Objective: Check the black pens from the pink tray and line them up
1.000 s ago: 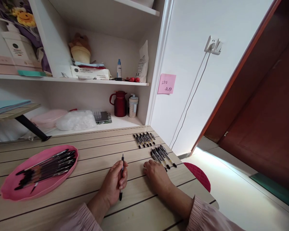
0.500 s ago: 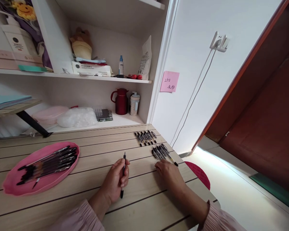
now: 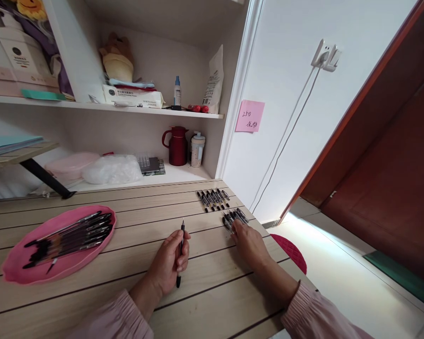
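My left hand (image 3: 169,263) rests on the wooden table (image 3: 134,221), fingers wrapped round a single black pen (image 3: 181,245) that points away from me. My right hand (image 3: 249,242) lies palm down over the near ends of a row of black pens (image 3: 233,217) near the table's right edge, fingers stretched flat on them. A second row of capped pens (image 3: 213,198) lies a little farther back. At the left sits a pink oval tray (image 3: 14,268) with several loose black pens (image 3: 70,235) in it.
Behind the table are white shelves with a red jug (image 3: 176,146), a pale cup (image 3: 197,149), a clear plastic bag (image 3: 112,169) and boxes. A pink sticky note (image 3: 249,116) hangs on the wall. A red cushion (image 3: 292,252) sits past the table's right edge.
My right hand slid forward and to the right onto the near row of pens, covering their ends. My left hand stayed put with its pen.
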The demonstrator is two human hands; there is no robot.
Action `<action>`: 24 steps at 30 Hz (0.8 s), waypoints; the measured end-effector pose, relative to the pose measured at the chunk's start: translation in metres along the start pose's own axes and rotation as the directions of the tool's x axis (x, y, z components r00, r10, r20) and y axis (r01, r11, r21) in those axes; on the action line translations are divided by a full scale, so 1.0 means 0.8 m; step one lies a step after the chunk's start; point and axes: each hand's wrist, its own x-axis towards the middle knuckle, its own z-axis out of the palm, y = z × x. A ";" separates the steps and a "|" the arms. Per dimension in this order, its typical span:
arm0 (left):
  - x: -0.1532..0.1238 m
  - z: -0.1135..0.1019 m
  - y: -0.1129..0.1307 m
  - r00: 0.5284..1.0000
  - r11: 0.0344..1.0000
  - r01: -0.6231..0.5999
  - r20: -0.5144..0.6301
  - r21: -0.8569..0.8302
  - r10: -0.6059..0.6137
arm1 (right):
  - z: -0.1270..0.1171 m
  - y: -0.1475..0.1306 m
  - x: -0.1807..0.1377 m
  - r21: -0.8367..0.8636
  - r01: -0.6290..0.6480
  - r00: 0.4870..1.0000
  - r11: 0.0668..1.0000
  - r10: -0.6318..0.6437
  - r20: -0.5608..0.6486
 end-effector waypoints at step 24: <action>-0.010 0.023 -0.014 0.998 0.966 0.019 -0.045 -0.259 -0.032 | 0.001 -0.091 -0.083 0.711 0.012 0.982 0.703 -0.141 0.122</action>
